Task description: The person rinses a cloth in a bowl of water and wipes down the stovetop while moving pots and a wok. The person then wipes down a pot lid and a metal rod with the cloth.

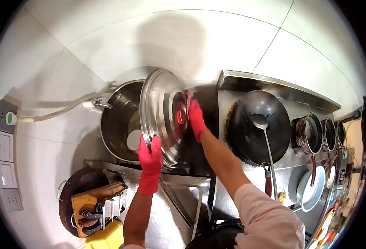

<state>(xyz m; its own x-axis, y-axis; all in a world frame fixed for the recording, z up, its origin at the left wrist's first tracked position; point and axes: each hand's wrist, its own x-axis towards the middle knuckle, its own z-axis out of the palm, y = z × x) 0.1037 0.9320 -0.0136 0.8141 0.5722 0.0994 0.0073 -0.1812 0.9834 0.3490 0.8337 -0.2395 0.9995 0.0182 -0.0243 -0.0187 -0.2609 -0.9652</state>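
A large domed steel lid (160, 112) with a red-based knob (181, 116) is held tilted over the right side of a deep steel pot (108, 124). My left hand (150, 159), in a red rubber glove, grips the lid's lower rim, with the thumb on the outer face. On the lid's far right side, near the knob, lies my right hand (197, 118), in a matching glove. Its fingers press a pale pink, cloth-like thing (189, 96) to the lid; blur and the tilted surface partly hide it.
A tap (102, 103) with a hose reaches the pot. On the right stand a black wok (249, 137) with a ladle (268, 145), several saucepans (301, 137) and a pale blue bowl (301, 195). A knife block (83, 203) sits lower left.
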